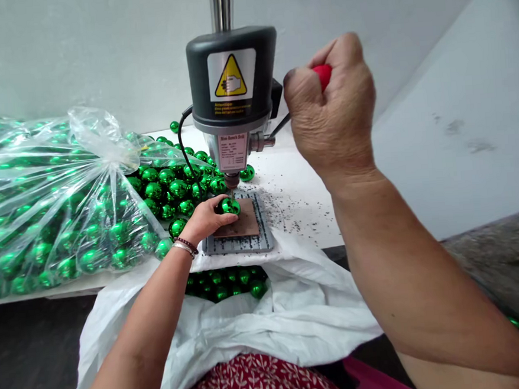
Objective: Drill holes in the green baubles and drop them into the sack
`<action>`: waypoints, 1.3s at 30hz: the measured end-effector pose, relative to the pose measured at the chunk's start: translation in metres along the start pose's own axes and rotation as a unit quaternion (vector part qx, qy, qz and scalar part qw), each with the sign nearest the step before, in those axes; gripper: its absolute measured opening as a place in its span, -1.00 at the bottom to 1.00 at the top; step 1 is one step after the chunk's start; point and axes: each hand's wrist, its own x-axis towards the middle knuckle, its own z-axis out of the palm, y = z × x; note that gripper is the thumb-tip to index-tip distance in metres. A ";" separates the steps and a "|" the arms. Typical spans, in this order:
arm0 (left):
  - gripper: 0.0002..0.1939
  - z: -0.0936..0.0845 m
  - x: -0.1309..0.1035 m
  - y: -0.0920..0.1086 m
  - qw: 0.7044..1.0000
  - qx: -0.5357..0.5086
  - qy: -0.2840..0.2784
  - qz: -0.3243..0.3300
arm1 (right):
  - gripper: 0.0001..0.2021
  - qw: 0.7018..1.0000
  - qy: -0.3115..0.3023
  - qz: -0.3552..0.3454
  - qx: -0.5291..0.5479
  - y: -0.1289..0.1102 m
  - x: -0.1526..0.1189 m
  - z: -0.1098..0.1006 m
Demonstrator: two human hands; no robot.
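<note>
My left hand [208, 219] holds a shiny green ball [231, 206] between thumb and fingers, over a brown board [247, 219] on the grey base of a small bench drill [233, 78]. The drill's chuck and bit stand right above the ball; whether the bit touches it I cannot tell. Up at the right, my right hand [335, 100] is wrapped round the red knob [323, 76] of the drill's lever.
A clear plastic bag [64, 202] full of green balls covers the left of the white table [305, 215], with loose balls beside it. Dark shavings lie right of the base. In front, a white sack [295, 322] holds more balls.
</note>
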 end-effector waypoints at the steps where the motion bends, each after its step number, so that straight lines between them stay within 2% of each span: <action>1: -0.27 0.000 0.000 -0.002 1.000 -0.013 0.005 -0.009 | -0.73 1.000 0.000 0.000 0.003 0.000 0.000 0.000; 6: -0.34 -0.002 0.002 -0.014 0.997 -0.077 0.000 -0.027 | -0.71 1.000 -0.004 0.000 -0.001 -0.001 -0.001 -0.001; 10: -0.39 -0.004 0.003 -0.015 0.994 -0.100 -0.012 -0.032 | -0.69 0.999 -0.022 0.007 -0.031 -0.003 0.005 -0.002; 16: -0.23 -0.003 0.004 -0.011 0.995 -0.092 0.000 -0.046 | -0.67 0.993 -0.060 0.039 -0.094 -0.007 0.035 0.004; 20: -0.24 -0.003 0.005 -0.011 0.995 -0.094 0.009 -0.046 | -0.66 0.990 -0.077 0.053 -0.107 -0.009 0.046 0.008; 25: -0.28 -0.003 0.006 -0.011 0.997 -0.072 0.008 -0.032 | -0.65 0.989 -0.083 0.048 -0.112 -0.009 0.042 0.005; 29: -0.30 -0.003 0.004 -0.002 1.000 -0.001 -0.007 -0.016 | -0.63 0.990 -0.084 0.038 -0.108 -0.008 0.041 0.005; 34: -0.30 0.006 0.001 0.003 0.991 0.103 0.013 0.080 | -0.65 0.989 -0.087 0.038 -0.110 -0.007 0.041 0.005; 36: -0.28 0.010 0.000 -0.001 0.992 0.096 0.021 0.083 | -0.66 0.990 -0.092 0.036 -0.105 -0.007 0.040 0.004; 39: -0.25 0.015 -0.001 -0.010 0.998 0.035 0.012 0.045 | -0.68 0.990 -0.097 0.033 -0.101 -0.007 0.039 0.003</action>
